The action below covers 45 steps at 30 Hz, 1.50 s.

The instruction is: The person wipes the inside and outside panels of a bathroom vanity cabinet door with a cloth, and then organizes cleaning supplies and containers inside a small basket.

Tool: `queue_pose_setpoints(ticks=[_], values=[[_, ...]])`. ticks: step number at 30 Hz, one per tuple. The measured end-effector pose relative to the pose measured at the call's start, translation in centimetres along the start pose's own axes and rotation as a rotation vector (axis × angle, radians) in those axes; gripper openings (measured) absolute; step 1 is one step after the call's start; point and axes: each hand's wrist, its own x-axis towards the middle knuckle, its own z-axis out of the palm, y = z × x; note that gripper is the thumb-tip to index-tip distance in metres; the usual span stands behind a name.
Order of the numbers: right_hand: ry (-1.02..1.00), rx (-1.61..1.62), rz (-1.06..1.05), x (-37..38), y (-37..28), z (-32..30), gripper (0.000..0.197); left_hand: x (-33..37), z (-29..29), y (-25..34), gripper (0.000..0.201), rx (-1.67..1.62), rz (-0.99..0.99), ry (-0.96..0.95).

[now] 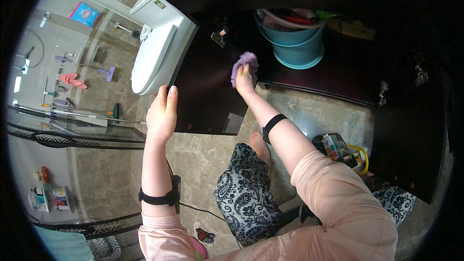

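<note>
My left hand (pixel 162 114) grips the outer edge of an open dark cabinet door (pixel 205 92), thumb on the near side and fingers partly hidden. My right hand (pixel 245 81) holds a crumpled purple cloth (pixel 248 61) against the inner face of that door, near its hinged side. Just right of the cloth, a blue bucket (pixel 297 48) stands inside the dark cabinet with several items in its top, a red one among them. A metal hinge (pixel 219 37) shows above the cloth.
A white toilet (pixel 157 58) stands behind the door at left. A second dark door (pixel 411 140) hangs open at right. On the tiled floor sits a basket (pixel 360 158) of small items. Mops and brushes (pixel 77 113) line the left wall. A thin black cable (pixel 200 209) runs along the floor.
</note>
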Motion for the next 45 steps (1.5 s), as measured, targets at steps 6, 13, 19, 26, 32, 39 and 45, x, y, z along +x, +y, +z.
queue_pose_setpoints(ticks=[6,13,19,26,32,39,45], values=[[-0.186,0.15,-0.14,-5.3,-6.9,2.2,0.045,-0.8,-1.2,-1.7,0.052,0.049,-0.035,0.036],[-0.237,0.085,-0.172,-1.5,-6.6,1.7,0.038,-0.8,-1.3,-2.2,0.053,0.044,-0.042,0.026],[-0.072,-0.367,-0.186,4.5,14.0,-3.0,0.046,1.5,2.6,4.3,0.052,-0.088,0.087,-0.029],[-0.392,-0.069,-0.029,-15.6,2.9,4.7,0.044,-0.5,-1.1,-1.4,0.051,0.043,-0.05,0.039],[-0.058,-0.152,-0.211,-1.2,4.4,1.1,0.028,-0.4,-0.5,-0.2,0.046,0.064,-0.05,0.034],[-0.365,-0.688,-0.402,8.7,5.7,-1.9,0.024,-0.4,-0.1,-0.3,0.043,0.06,-0.06,0.011],[-0.522,-0.838,-0.344,7.6,4.2,-1.9,0.021,-0.9,-0.9,-0.7,0.043,0.063,-0.039,0.042]])
